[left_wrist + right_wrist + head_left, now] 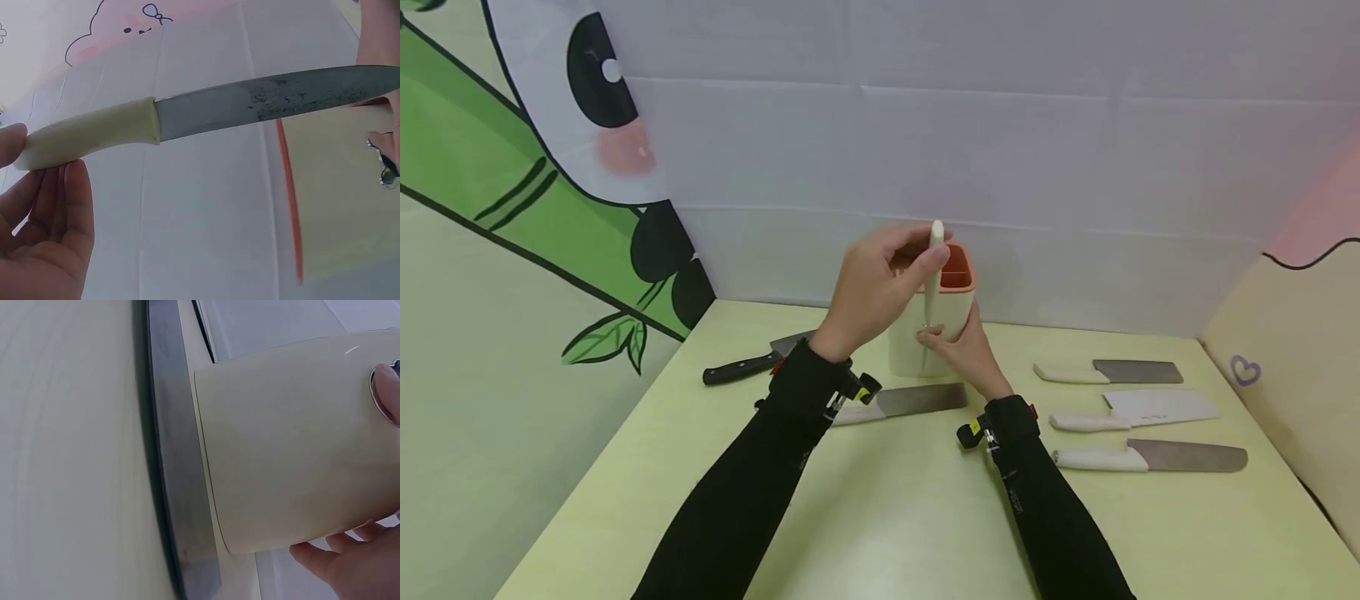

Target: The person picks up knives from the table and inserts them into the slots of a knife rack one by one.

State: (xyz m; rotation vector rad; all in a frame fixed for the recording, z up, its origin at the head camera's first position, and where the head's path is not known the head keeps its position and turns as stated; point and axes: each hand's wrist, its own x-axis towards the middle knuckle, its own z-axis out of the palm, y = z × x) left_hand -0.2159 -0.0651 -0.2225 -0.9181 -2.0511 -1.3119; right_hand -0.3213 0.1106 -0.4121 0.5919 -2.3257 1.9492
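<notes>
My left hand [876, 283] pinches the butt of a pale handle on a kitchen knife [212, 109], between thumb and fingertips. The knife hangs point down in front of a cream knife holder [907, 346], and its grey blade has dark specks. Around the holder's side curls my right hand [973, 354], its thumb at a metal-rimmed oval in the front wall. The holder stands upright with an orange divided top. Flat on the table before it lies a white-handled knife [922, 400], its handle partly hidden by my left wrist.
A black-handled knife [741, 369] lies left of the holder, partly behind my left arm. At the right are a small white-handled knife [1138, 372], a white cleaver [1161, 407] and a longer grey-bladed knife [1187, 456]. A sheet-covered wall [1037, 167] rises behind the table.
</notes>
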